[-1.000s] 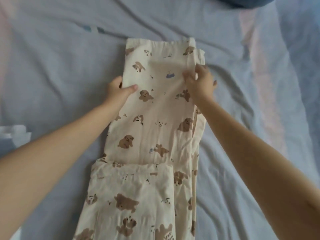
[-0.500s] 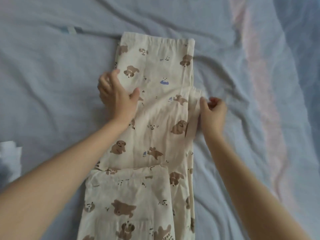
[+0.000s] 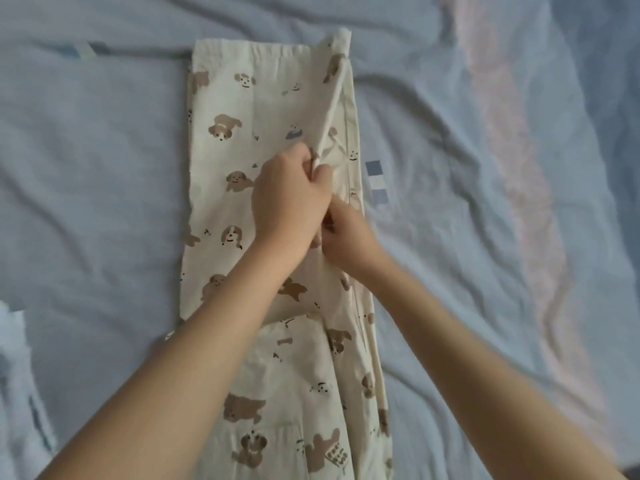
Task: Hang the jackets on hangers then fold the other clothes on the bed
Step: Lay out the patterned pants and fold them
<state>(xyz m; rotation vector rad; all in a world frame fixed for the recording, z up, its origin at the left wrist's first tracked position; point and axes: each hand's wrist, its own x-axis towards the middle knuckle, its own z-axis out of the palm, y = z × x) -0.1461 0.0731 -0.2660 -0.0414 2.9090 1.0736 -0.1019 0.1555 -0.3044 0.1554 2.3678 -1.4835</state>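
Observation:
Cream pyjama trousers [image 3: 242, 140] printed with brown dogs lie lengthwise on the bed, folded into a long strip running away from me. My left hand [image 3: 291, 199] is over the strip's right half, fingers closed on a pinch of the fabric that pulls a ridge up toward the far right corner. Just below and to the right of it, my right hand [image 3: 346, 237] is closed on the cloth near the strip's right edge. The two hands touch. A folded flap [image 3: 294, 358] of the same garment covers the near part.
The light blue bedsheet [image 3: 104, 202] is wrinkled all around, with a pale pink stripe [image 3: 512, 168] running down the right side. A white cloth [image 3: 14, 358] lies at the left edge. A small blue and white patch [image 3: 377, 181] lies beside the trousers.
My left hand crossed from the strip's left edge to its right half and pinched the fabric. My right hand moved inward to meet it. The far right corner is lifted.

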